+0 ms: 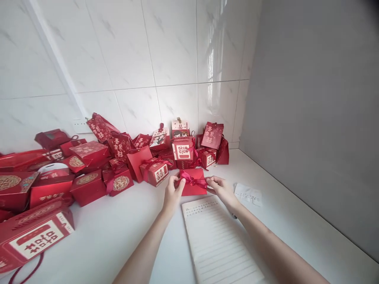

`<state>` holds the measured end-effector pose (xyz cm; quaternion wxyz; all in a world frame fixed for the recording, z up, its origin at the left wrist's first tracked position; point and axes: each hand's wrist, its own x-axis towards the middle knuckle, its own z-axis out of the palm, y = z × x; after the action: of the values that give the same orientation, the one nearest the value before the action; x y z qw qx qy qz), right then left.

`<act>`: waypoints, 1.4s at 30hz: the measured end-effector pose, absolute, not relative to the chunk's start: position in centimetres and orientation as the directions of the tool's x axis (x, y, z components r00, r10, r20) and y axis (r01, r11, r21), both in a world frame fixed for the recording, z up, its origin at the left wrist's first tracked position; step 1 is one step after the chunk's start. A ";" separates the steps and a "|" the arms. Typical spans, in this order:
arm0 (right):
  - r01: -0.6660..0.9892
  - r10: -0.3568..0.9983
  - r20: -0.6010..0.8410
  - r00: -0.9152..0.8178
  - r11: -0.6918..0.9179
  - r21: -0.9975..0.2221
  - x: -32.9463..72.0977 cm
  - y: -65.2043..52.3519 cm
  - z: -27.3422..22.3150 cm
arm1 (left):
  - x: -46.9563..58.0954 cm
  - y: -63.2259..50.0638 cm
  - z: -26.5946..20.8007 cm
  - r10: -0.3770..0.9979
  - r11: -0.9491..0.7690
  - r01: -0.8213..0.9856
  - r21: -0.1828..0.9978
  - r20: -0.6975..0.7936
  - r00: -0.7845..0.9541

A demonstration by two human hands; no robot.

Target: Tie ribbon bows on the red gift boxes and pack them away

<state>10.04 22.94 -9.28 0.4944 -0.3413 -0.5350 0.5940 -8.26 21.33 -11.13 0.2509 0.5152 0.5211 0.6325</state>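
A red gift box [194,190] tied with a dark pink ribbon bow [194,180] is between my two hands, just beyond the top of a lined notebook [222,244]. My left hand [174,192] is closed on the box's left side, its thumb over the front by the ribbon. On the right side, my right hand [222,191] is closed with thumb and fingers at the box edge and the ribbon's end. Whether those fingers grip the ribbon or the box itself, I cannot tell. The box's far side is hidden.
Several red boxes with gold or white patterns [89,185] are heaped along the tiled wall [130,51], on the white table [118,228]. A slip of paper [248,194] lies right of the notebook. A grey panel [308,106] borders the right side.
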 end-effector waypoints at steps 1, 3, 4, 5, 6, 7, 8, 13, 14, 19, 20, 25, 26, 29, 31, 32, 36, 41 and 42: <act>-0.228 0.954 0.119 -0.276 0.055 -0.972 10.0 22.9 -9.2 | -8.3 21.2 -11.0 0.859 -0.327 0.227 0.917 0.389 -0.333; -0.246 0.955 0.106 -0.277 0.035 -0.969 10.0 22.9 -9.1 | -8.4 21.0 -10.6 0.872 -0.326 0.227 0.918 0.385 -0.304; -0.254 0.955 0.101 -0.279 0.027 -0.967 10.1 22.9 -9.1 | -8.5 21.0 -10.5 0.881 -0.326 0.219 0.920 0.380 -0.283; -0.260 0.954 0.098 -0.282 0.022 -0.965 10.1 22.9 -9.2 | -8.6 21.1 -10.4 0.891 -0.326 0.206 0.923 0.372 -0.259; -0.265 0.953 0.097 -0.286 0.018 -0.964 10.2 23.0 -9.2 | -8.8 21.2 -10.4 0.903 -0.325 0.188 0.927 0.363 -0.231; -0.268 0.953 0.096 -0.288 0.016 -0.963 10.3 23.1 -9.2 | -8.9 21.3 -10.4 0.913 -0.323 0.166 0.932 0.353 -0.203; -0.270 0.952 0.096 -0.291 0.015 -0.963 10.4 23.2 -9.3 | -9.0 21.4 -10.4 0.922 -0.322 0.144 0.936 0.344 -0.178; -0.276 0.937 0.117 -0.330 0.023 -0.961 11.0 23.9 -9.9 | -9.1 21.7 -10.7 0.944 -0.312 0.056 0.948 0.316 -0.091; -0.276 0.931 0.127 -0.341 0.030 -0.961 11.1 23.9 -10.0 | -9.1 21.7 -10.7 0.947 -0.310 0.049 0.950 0.313 -0.076; -0.245 0.909 0.190 -0.371 0.101 -0.964 11.3 24.1 -10.4 | -9.1 21.4 -10.6 0.950 -0.310 0.057 0.949 0.312 -0.031; -0.222 0.901 0.211 -0.380 0.133 -0.966 11.3 24.1 -10.4 | -9.1 21.3 -10.5 0.949 -0.313 0.065 0.948 0.315 -0.029; -0.134 0.861 0.291 -0.418 0.259 -0.957 11.3 24.2 -10.6 | -9.0 21.1 -10.1 0.944 -0.322 0.093 0.942 0.327 -0.036; -0.132 0.855 0.302 -0.423 0.272 -0.953 11.3 24.2 -10.7 | -8.9 21.1 -10.0 0.944 -0.323 0.090 0.942 0.328 -0.038; -0.111 0.846 0.320 -0.427 0.302 -0.947 11.3 24.1 -10.7 | -8.8 21.0 -9.9 0.944 -0.323 0.069 0.944 0.327 -0.044; -0.081 0.854 0.315 -0.414 0.309 -0.947 11.2 24.0 -10.5 | -8.6 21.0 -9.9 0.945 -0.320 0.054 0.946 0.323 -0.050; -0.063 0.857 0.313 -0.409 0.316 -0.947 11.1 23.8 -10.4 | -8.6 21.1 -9.9 0.945 -0.319 0.048 0.946 0.322 -0.053; -0.035 0.834 0.343 -0.433 0.365 -0.930 10.8 23.4 -9.9 | -8.5 21.0 -9.9 0.943 -0.325 0.018 0.945 0.326 -0.061; -0.119 0.826 0.336 -0.452 0.318 -0.941 10.9 23.4 -9.8 | -8.5 20.8 -9.4 0.952 -0.305 -0.044 0.951 0.303 -0.052; -0.132 0.825 0.332 -0.456 0.307 -0.943 11.0 23.4 -9.8 | -8.5 20.7 -9.3 0.956 -0.291 -0.053 0.955 0.289 -0.051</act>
<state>11.02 23.37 -9.79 0.4525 -0.2590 -0.6697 0.5288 -8.49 20.70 -9.28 0.4254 0.5418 0.4165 0.5933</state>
